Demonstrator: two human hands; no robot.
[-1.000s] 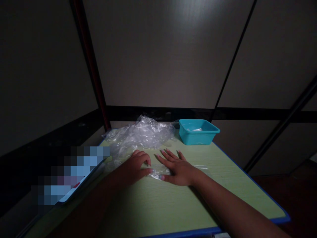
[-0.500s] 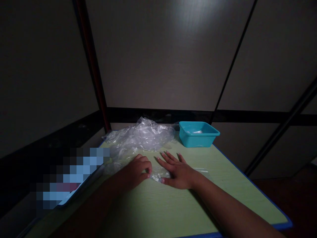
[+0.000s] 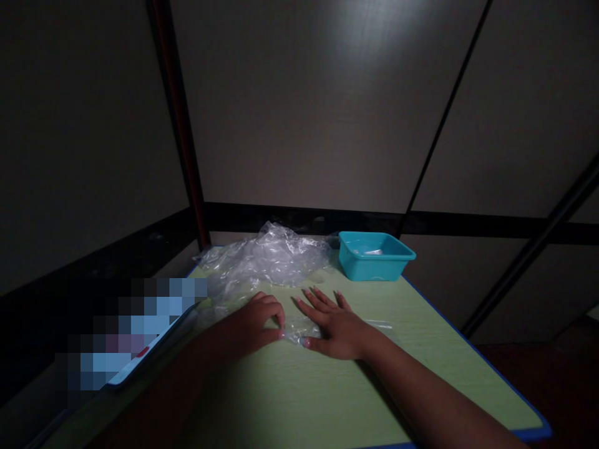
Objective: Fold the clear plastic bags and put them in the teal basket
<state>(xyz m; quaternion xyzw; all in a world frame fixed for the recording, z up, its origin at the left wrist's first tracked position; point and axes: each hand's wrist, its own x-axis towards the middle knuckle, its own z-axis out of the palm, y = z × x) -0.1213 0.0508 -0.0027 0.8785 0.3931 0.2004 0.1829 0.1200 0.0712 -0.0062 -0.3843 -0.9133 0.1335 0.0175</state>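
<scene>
A small piece of clear plastic film (image 3: 299,331) lies on the pale green table between my hands. My left hand (image 3: 262,321) pinches its left end between thumb and fingertips. My right hand (image 3: 339,327) rests palm down over the film's right part, fingers spread, thumb against its near edge. Part of the film is hidden beneath that palm. Past the right wrist, a clear strip (image 3: 380,325) shows on the table. Behind the left hand spreads a large crumpled heap of clear plastic (image 3: 276,255).
At the far right of the table (image 3: 290,405) stands a turquoise plastic basin (image 3: 374,268) with something pale inside. A screen-like device (image 3: 140,362), mostly pixelated, leans at the left edge. Dark panelled walls (image 3: 304,125) rise behind and to the left. Blue edging (image 3: 533,431) borders the table.
Both hands hold nearly the same pose, the left still pinching the film and the right still flat. The whole view has shifted slightly.
</scene>
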